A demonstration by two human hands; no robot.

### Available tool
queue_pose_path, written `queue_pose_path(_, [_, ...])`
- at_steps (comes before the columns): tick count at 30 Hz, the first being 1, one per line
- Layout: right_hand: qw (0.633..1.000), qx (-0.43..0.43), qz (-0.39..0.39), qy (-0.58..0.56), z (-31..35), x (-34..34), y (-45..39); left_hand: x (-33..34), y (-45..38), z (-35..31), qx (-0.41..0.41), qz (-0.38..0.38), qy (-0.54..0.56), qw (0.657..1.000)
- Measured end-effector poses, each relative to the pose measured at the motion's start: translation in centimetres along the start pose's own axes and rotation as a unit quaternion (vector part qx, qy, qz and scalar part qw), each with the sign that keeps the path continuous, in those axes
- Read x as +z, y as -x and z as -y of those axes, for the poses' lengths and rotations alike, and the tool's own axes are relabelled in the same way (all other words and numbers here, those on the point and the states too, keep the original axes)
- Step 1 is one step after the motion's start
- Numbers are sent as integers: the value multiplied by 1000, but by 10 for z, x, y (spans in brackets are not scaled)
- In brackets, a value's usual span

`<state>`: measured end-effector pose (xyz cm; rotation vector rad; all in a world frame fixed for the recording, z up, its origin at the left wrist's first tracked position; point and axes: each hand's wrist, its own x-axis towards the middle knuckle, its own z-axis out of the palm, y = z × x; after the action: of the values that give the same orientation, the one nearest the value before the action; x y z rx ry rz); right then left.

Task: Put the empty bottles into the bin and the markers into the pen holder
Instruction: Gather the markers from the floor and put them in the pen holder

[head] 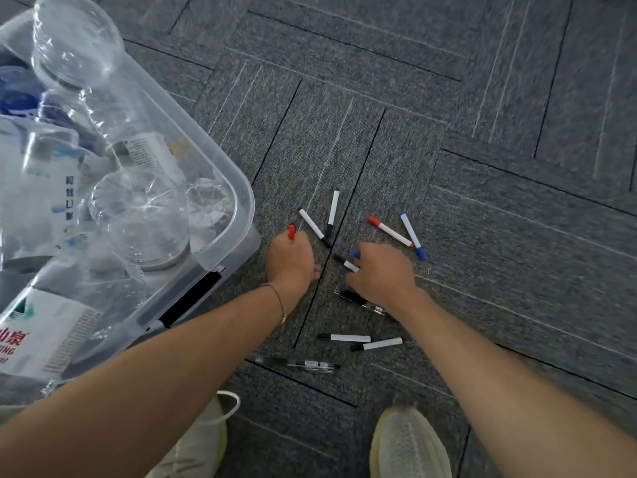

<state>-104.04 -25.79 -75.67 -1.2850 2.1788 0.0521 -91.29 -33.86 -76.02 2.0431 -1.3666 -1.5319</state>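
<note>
Two hands work the carpet [482,167]: left hand [291,258] curls round a red-capped marker [291,232], right hand [381,270] pinches two markers [351,262]. Gather neighbours before rising, caps aligned.

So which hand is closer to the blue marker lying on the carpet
Right. The right hand is just left of the blue marker, near its capped end. The left hand is farther left, by the clear bin, holding a red-capped marker.
</note>
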Motion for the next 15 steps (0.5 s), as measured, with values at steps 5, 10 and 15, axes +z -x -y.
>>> queue_pose_path(5, [1000,21,-10,-14,6,8,3,8,-8,-12,-5,-13,-29,999])
queue_pose_path(10, [954,124,-42,-269,2,-10,-11,12,-28,-19,0,-8,-160,987])
queue_pose_path(15, [949,102,-42,-294,7,-27,-33,12,-42,-16,45,-6,-314,948])
